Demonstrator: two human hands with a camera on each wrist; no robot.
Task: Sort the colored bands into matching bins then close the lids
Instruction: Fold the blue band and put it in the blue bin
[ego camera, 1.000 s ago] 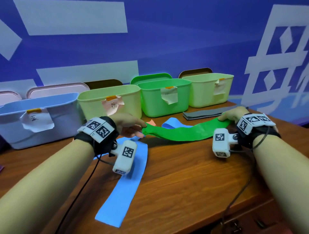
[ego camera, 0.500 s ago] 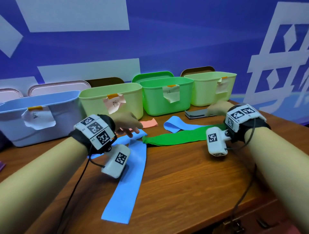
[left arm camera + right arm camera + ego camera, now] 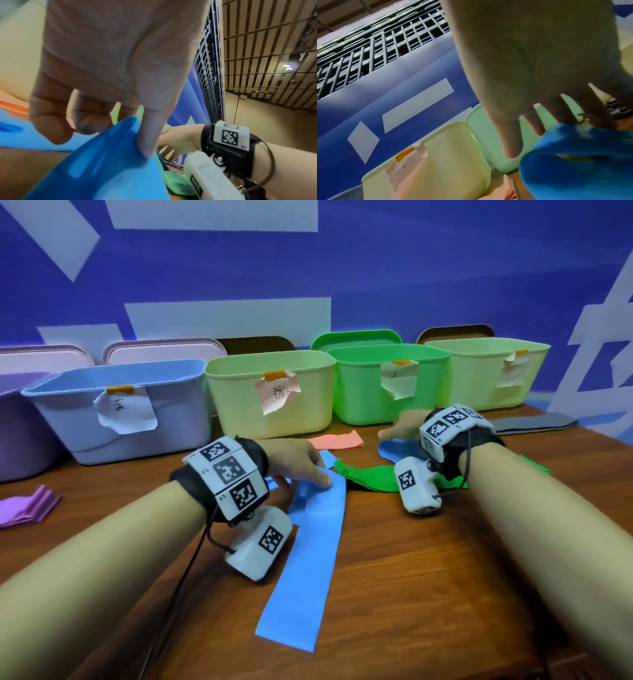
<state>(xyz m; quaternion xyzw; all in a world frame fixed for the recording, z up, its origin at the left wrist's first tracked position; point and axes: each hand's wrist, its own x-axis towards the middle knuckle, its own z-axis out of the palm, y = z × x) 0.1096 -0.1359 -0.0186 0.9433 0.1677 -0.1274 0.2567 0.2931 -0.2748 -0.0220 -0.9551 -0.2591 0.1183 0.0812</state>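
Note:
A long blue band (image 3: 308,559) runs across the table from near the front edge toward the bins. My left hand (image 3: 308,477) pinches a raised fold of the blue band (image 3: 102,169) between thumb and fingers. My right hand (image 3: 394,431) reaches with straight fingers over the looped far end of the blue band (image 3: 573,169); whether it touches is unclear. A green band (image 3: 366,477) lies loose between my hands. The blue bin (image 3: 120,405), yellow bin (image 3: 270,395), green bin (image 3: 387,381) and pale green bin (image 3: 486,371) stand open in a row.
A salmon band (image 3: 335,440) lies before the yellow bin, a grey band (image 3: 534,424) at the right, a purple band (image 3: 24,508) at the left. A purple bin (image 3: 20,422) is at far left. Lids (image 3: 356,338) lean on the wall behind the bins.
Both hands let go of the green band, which now lies on the table. My left hand dropped onto the blue band and my right hand moved left to its far end.

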